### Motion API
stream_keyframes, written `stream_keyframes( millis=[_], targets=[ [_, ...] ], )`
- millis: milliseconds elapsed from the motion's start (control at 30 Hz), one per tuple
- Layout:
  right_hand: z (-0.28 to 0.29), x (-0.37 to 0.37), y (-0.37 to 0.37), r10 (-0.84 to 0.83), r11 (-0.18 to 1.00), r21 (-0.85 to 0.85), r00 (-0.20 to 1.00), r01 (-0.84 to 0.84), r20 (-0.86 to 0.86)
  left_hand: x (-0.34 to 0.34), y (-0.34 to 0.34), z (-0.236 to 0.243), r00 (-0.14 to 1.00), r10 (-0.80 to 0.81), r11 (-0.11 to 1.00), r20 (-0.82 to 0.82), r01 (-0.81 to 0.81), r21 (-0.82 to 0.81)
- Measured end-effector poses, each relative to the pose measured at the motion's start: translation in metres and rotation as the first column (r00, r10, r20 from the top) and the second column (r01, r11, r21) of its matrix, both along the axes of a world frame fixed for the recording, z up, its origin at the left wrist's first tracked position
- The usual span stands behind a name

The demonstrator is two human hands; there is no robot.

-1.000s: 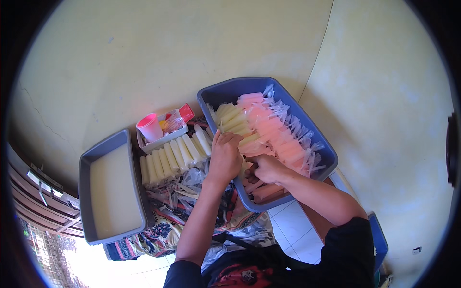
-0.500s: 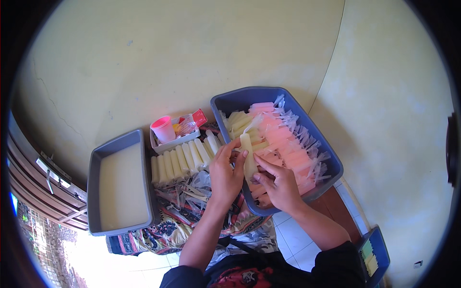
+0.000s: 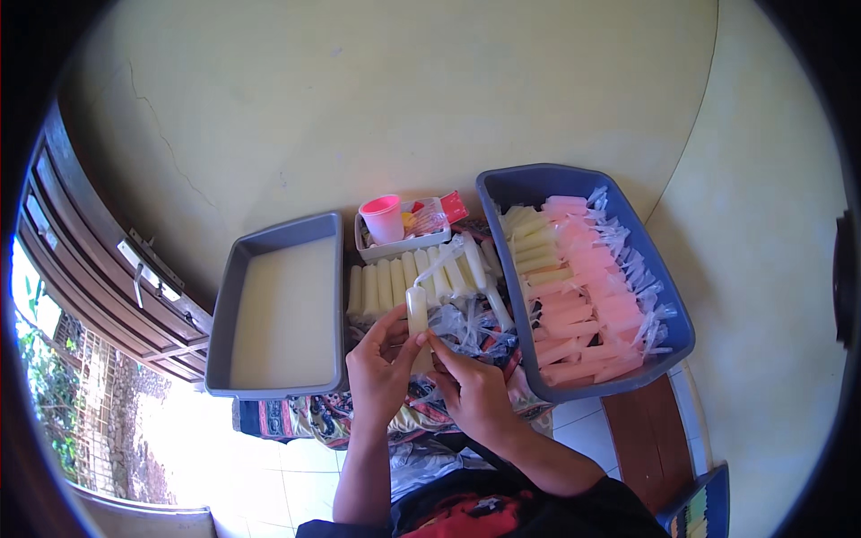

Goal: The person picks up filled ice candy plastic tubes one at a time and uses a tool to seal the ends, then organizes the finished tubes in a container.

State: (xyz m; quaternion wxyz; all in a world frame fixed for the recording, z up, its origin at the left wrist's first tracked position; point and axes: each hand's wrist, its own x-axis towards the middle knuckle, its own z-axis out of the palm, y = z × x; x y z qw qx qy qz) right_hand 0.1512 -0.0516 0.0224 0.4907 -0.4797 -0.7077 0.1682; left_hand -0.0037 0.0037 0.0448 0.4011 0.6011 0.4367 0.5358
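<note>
- Left hand [image 3: 377, 372] is clamped on one cream tube [image 3: 416, 308]: we see the thumb across its front, the other fingers at its left side and behind.
- Right hand [image 3: 475, 394] meets the tube from the right, index fingertip touching it near the left thumb; we cannot tell whether its fingers are closed on it.
- We note the tube roughly upright between the two hands, top clear above the fingers, a twisted plastic tail rising from it, lower part partly hidden.
- Beyond the hands, we log a row of cream tubes [image 3: 384, 285] and loose clear bags [image 3: 462, 323] on patterned cloth [image 3: 305, 420].
- Left of us, a grey tub [image 3: 278, 392] of pale liquid; right, a blue tub [image 3: 686, 332] of pink and cream tubes.
- Markings: we find a red print on the black shirt [image 3: 484, 511] and a red packet [image 3: 455, 207] by the pink cup [image 3: 383, 221]; any lettering is too small for us to read.
</note>
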Motion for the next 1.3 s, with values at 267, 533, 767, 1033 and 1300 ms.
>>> stream_keyframes(
  millis=[267, 533, 767, 1033, 1300],
  targets=[
    [-0.016, -0.005, 0.003, 0.051, 0.992, -0.117, 0.998, -0.055, -0.031, -0.007, 0.004, -0.033, 0.991, 0.122, 0.991, -0.047, -0.124, -0.043],
    [-0.034, 0.024, -0.013, -0.14, 0.928, -0.235, 0.855, 0.289, 0.499, -0.001, 0.004, -0.043, 0.964, 0.181, 0.982, -0.193, -0.187, -0.012],
    [-0.056, 0.024, -0.008, -0.087, 0.918, -0.235, 0.738, 0.321, 0.669, -0.004, 0.006, -0.067, 0.942, 0.208, 0.978, -0.263, -0.205, 0.04],
    [-0.049, 0.03, 0.012, 0.057, 0.899, -0.372, 0.779, 0.232, 0.624, -0.006, 0.001, -0.062, 0.932, 0.216, 0.976, -0.289, -0.203, 0.075],
    [-0.037, 0.036, -0.006, 0.001, 0.941, -0.325, 0.957, 0.097, 0.289, -0.009, -0.001, -0.049, 0.911, 0.283, 0.955, -0.3, -0.24, 0.172]
  ],
)
